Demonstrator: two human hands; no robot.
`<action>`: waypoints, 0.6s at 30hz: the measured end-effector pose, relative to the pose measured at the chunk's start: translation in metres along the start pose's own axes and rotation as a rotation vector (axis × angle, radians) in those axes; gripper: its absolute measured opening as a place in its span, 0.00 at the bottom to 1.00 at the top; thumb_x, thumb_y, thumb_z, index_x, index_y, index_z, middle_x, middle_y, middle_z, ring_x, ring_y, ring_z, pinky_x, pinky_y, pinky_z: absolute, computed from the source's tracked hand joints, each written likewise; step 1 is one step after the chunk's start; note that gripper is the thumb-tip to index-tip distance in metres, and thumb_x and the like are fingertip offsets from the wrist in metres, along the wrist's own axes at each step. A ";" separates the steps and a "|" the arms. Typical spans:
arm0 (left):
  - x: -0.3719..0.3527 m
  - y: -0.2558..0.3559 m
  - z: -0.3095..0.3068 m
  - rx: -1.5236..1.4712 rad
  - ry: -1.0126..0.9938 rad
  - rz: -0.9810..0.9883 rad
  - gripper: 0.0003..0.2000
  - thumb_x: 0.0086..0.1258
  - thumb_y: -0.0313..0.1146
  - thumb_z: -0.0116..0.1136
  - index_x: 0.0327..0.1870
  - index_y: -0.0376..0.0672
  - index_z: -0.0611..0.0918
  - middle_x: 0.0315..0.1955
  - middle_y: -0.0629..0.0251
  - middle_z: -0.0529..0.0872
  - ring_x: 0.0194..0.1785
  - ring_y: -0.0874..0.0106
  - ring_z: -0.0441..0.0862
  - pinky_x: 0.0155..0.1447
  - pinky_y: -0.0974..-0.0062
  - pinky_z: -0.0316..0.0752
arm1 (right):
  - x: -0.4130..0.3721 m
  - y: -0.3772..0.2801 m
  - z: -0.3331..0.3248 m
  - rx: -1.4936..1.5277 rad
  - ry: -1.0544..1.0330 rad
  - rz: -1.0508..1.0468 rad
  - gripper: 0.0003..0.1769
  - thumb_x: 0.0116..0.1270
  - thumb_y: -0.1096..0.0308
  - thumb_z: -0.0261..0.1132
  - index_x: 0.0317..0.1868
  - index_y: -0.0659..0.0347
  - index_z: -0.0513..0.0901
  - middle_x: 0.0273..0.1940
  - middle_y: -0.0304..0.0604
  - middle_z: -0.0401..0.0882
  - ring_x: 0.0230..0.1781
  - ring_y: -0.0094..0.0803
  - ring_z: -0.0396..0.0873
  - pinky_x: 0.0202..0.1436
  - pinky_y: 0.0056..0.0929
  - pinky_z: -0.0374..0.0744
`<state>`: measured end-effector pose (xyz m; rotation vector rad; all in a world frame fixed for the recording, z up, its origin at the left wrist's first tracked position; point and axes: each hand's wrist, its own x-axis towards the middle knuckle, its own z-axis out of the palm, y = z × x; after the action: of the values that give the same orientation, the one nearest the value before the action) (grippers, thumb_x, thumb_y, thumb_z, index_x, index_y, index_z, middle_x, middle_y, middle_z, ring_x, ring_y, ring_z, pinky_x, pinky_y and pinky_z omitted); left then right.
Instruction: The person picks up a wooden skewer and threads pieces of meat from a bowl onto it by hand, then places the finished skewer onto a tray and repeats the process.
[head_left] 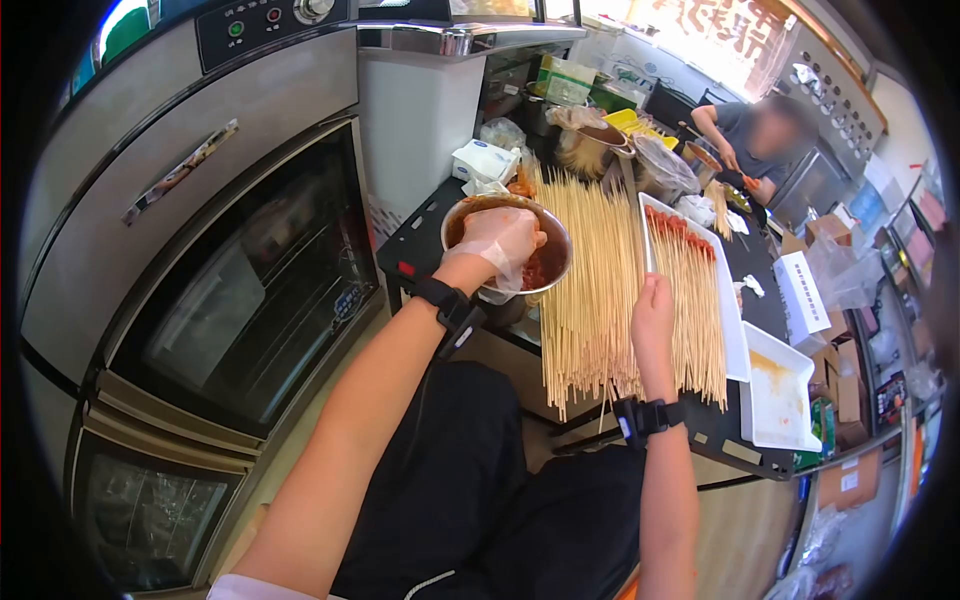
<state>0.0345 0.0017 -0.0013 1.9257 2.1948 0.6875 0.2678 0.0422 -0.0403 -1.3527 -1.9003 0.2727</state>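
Left hand (505, 240) inside bowl (557, 240); right hand (655, 325) pinched beside tray (736, 330) edge (both grips unclear).

No wording can be read with certainty. Large brownish characters stand on the bright window (725, 28), washed out and cut off by the frame's edge; the small pale marks on the oven's control panel (260, 35), the dark row on a long white box (803, 303) and the blue print on a white carton (486, 160) are too small or blurred.
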 end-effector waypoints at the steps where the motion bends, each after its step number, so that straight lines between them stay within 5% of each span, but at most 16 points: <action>1: 0.000 -0.001 0.000 -0.001 -0.001 0.003 0.10 0.63 0.38 0.51 0.29 0.41 0.81 0.29 0.56 0.83 0.37 0.59 0.80 0.43 0.65 0.72 | -0.006 -0.002 -0.004 0.136 0.053 -0.037 0.11 0.68 0.70 0.48 0.46 0.70 0.68 0.30 0.52 0.76 0.28 0.45 0.75 0.35 0.39 0.74; 3: 0.000 -0.004 -0.002 -0.393 -0.054 0.060 0.14 0.67 0.40 0.47 0.28 0.40 0.79 0.25 0.59 0.83 0.34 0.64 0.81 0.41 0.69 0.72 | -0.021 -0.014 -0.013 0.272 0.107 -0.076 0.11 0.69 0.71 0.46 0.47 0.69 0.68 0.30 0.47 0.74 0.26 0.37 0.74 0.34 0.33 0.74; 5: 0.010 -0.013 0.005 -0.461 -0.002 0.062 0.16 0.69 0.41 0.44 0.28 0.38 0.79 0.23 0.61 0.83 0.33 0.67 0.80 0.40 0.71 0.72 | -0.045 -0.041 -0.025 0.884 -0.045 0.105 0.15 0.69 0.72 0.48 0.55 0.64 0.67 0.25 0.34 0.65 0.22 0.18 0.63 0.27 0.18 0.67; 8: 0.011 -0.015 0.009 -0.656 0.027 0.008 0.19 0.72 0.43 0.40 0.32 0.36 0.78 0.21 0.63 0.82 0.31 0.72 0.80 0.39 0.76 0.72 | -0.073 -0.061 -0.034 1.189 -0.168 0.205 0.20 0.68 0.76 0.47 0.61 0.65 0.61 0.34 0.37 0.67 0.21 0.19 0.63 0.27 0.16 0.66; 10: 0.010 -0.014 0.007 -0.784 0.006 -0.049 0.20 0.73 0.44 0.38 0.35 0.36 0.77 0.22 0.63 0.82 0.30 0.73 0.79 0.40 0.77 0.72 | -0.091 -0.064 -0.041 1.202 -0.276 0.253 0.21 0.69 0.75 0.47 0.62 0.65 0.60 0.34 0.36 0.65 0.21 0.18 0.62 0.26 0.16 0.65; 12: 0.010 -0.015 0.001 -1.310 -0.012 -0.135 0.21 0.73 0.46 0.37 0.41 0.34 0.76 0.29 0.59 0.83 0.33 0.70 0.80 0.44 0.75 0.73 | -0.109 -0.062 -0.041 1.217 -0.387 0.296 0.22 0.69 0.75 0.47 0.63 0.65 0.59 0.33 0.34 0.64 0.21 0.17 0.61 0.24 0.17 0.64; 16: 0.009 -0.022 -0.013 -1.618 0.098 -0.093 0.21 0.74 0.46 0.35 0.44 0.34 0.73 0.45 0.55 0.79 0.42 0.66 0.79 0.47 0.70 0.73 | -0.145 -0.062 -0.037 1.116 -0.539 0.331 0.16 0.72 0.71 0.46 0.57 0.63 0.65 0.27 0.29 0.57 0.20 0.13 0.56 0.22 0.14 0.60; 18: 0.009 -0.022 -0.013 -1.604 0.133 -0.146 0.20 0.74 0.45 0.34 0.42 0.36 0.73 0.45 0.55 0.79 0.42 0.66 0.79 0.47 0.70 0.73 | -0.157 -0.062 -0.039 1.091 -0.541 0.324 0.14 0.72 0.70 0.46 0.55 0.62 0.67 0.25 0.28 0.57 0.20 0.13 0.56 0.22 0.13 0.59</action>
<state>0.0077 0.0061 0.0024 0.8061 0.9421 1.7447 0.2721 -0.1309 -0.0507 -0.8137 -1.4459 1.6868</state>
